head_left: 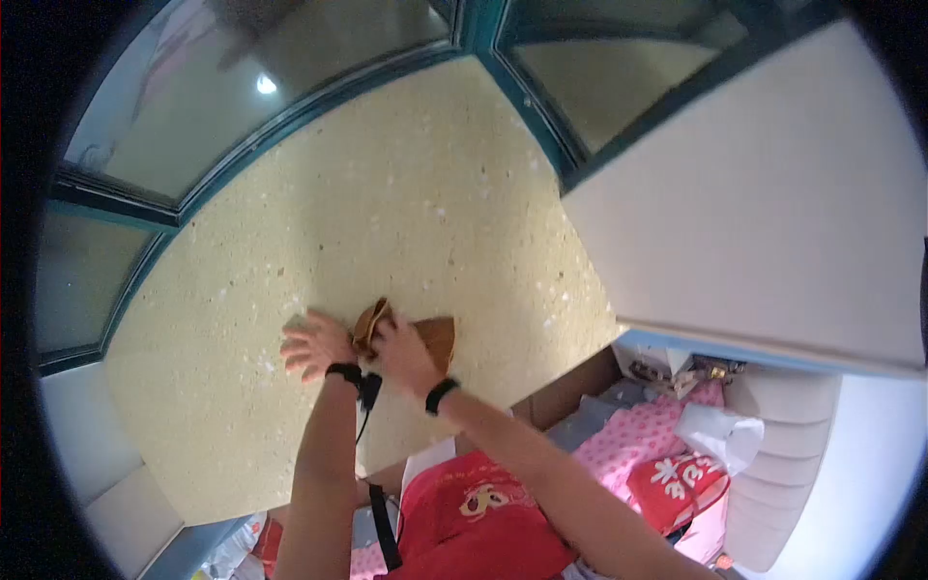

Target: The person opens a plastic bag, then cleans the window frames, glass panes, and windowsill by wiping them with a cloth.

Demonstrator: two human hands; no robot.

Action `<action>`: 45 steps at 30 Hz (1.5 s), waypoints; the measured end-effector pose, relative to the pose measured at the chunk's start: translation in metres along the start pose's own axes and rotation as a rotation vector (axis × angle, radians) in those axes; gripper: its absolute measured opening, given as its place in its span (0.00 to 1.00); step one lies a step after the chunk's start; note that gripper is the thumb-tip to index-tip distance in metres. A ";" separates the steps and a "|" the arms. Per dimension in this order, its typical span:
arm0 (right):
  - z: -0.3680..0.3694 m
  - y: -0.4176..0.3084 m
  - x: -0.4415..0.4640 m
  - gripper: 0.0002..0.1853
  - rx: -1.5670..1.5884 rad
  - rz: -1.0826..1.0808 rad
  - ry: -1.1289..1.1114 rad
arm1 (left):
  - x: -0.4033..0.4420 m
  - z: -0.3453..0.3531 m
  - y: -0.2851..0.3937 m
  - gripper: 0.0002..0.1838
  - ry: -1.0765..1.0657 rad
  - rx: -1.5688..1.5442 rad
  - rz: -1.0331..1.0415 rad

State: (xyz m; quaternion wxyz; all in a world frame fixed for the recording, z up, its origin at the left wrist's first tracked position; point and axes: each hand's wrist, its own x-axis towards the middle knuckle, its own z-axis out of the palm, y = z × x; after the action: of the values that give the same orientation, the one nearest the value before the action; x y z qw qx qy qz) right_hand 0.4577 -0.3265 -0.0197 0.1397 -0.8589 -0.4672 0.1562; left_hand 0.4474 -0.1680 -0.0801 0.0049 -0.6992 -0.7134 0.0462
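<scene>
On the speckled yellow windowsill (416,213), a brown cloth (438,340) lies bunched, one part folded up and another spread flat to the right. My right hand (401,356) presses down on it with the fingers closed over the folded part. Just left of the cloth, my left hand (317,345) rests on the sill, its fingers spread and holding nothing. Both wrists wear black bands; a small dark device with a cable hangs at the left one. Part of the cloth is hidden under my right hand.
Green-framed windows (319,87) curve around the sill's far side. A pale wall (754,184) closes in on the right. Below the near edge are a pink dotted cloth (628,435), a red printed bag (677,491) and a padded headboard (781,454).
</scene>
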 end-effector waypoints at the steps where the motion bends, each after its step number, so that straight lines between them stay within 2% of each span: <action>1: -0.003 0.007 -0.006 0.15 0.112 0.052 0.006 | 0.000 -0.006 -0.010 0.43 -0.069 -0.046 0.024; 2: 0.001 0.018 -0.017 0.16 0.361 0.196 0.214 | 0.001 -0.019 -0.012 0.43 -0.136 -0.101 0.046; 4: -0.035 0.040 -0.060 0.19 0.535 0.302 0.615 | 0.006 -0.031 -0.027 0.43 -0.244 -0.244 0.108; 6: -0.057 0.071 -0.123 0.20 0.621 0.309 0.673 | 0.017 -0.033 -0.072 0.40 -0.217 -0.421 0.368; 7: -0.069 0.082 -0.156 0.21 0.758 0.433 0.677 | 0.024 -0.033 -0.100 0.39 -0.203 -0.504 0.500; 8: -0.087 0.090 -0.188 0.19 0.857 0.536 0.690 | 0.030 -0.014 -0.132 0.34 -0.028 -0.574 0.580; 9: -0.074 0.111 -0.217 0.18 0.846 0.619 0.846 | 0.037 -0.007 -0.162 0.33 -0.019 -0.547 0.565; 10: -0.083 0.128 -0.237 0.19 0.718 0.673 0.817 | 0.041 -0.004 -0.187 0.32 -0.010 -0.520 0.549; 11: -0.093 0.144 -0.256 0.20 0.590 0.728 0.785 | 0.033 -0.013 -0.205 0.32 -0.056 -0.492 0.450; 12: -0.085 0.168 -0.269 0.21 0.410 0.672 0.750 | 0.021 -0.024 -0.218 0.31 -0.100 -0.464 0.350; 15: -0.027 0.175 -0.270 0.25 -0.249 0.715 0.504 | 0.012 -0.024 -0.250 0.29 -0.083 -0.371 0.240; 18: 0.004 0.125 -0.238 0.28 -0.219 0.857 0.555 | 0.002 -0.045 -0.258 0.28 -0.053 -0.397 0.431; 20: 0.018 0.077 -0.223 0.33 -0.128 0.842 0.389 | -0.006 -0.046 -0.262 0.27 -0.057 -0.464 0.620; 21: 0.030 0.052 -0.211 0.33 -0.055 0.779 0.453 | -0.012 -0.046 -0.262 0.27 -0.062 -0.503 0.711; 22: 0.040 0.029 -0.194 0.33 0.018 0.711 0.518 | -0.022 -0.048 -0.257 0.26 -0.271 -0.606 0.728; 23: 0.033 0.004 -0.175 0.33 0.099 0.675 0.397 | -0.026 -0.035 -0.259 0.25 -0.678 -0.760 0.756; 24: 0.024 -0.015 -0.156 0.27 0.105 0.578 0.575 | -0.029 -0.024 -0.261 0.24 -1.083 -0.909 0.764; 26: -0.044 -0.041 -0.126 0.23 0.327 0.682 0.216 | -0.088 -0.099 -0.225 0.27 -1.571 -0.736 0.743; 27: -0.070 -0.051 -0.110 0.21 0.427 0.720 0.024 | -0.109 -0.124 -0.217 0.26 -1.843 -0.902 0.654; 28: -0.064 -0.050 -0.090 0.19 0.255 0.704 0.139 | -0.125 -0.139 -0.210 0.26 -2.117 -1.072 0.561; 31: -0.125 -0.059 -0.062 0.17 0.332 0.555 0.499 | -0.157 -0.156 -0.194 0.31 -2.333 -1.431 0.387; 33: -0.156 -0.067 -0.051 0.17 0.545 0.477 0.546 | -0.166 -0.162 -0.173 0.31 -2.215 -1.633 0.276; 34: -0.167 -0.072 -0.046 0.17 0.652 0.436 0.559 | -0.167 -0.164 -0.165 0.32 -2.153 -1.731 0.212; 37: -0.189 -0.088 -0.033 0.16 1.308 0.322 0.499 | -0.154 -0.174 -0.159 0.30 -2.063 -1.809 0.474; 40: -0.222 -0.114 -0.029 0.13 1.733 0.219 0.466 | -0.148 -0.195 -0.156 0.28 -2.206 -1.811 0.355; 43: -0.248 -0.123 -0.013 0.11 2.382 0.055 0.488 | -0.149 -0.213 -0.155 0.27 -2.305 -1.801 0.362; 45: -0.268 -0.126 -0.003 0.12 2.452 -0.039 0.474 | -0.146 -0.227 -0.150 0.27 -2.377 -1.850 0.356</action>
State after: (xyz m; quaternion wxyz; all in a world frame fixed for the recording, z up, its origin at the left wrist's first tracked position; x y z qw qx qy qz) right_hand 0.4675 -0.2875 0.2740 0.9305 -0.1629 0.0100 0.3280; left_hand 0.3171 -0.3029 0.1652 -0.9893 -0.0882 0.0114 0.1156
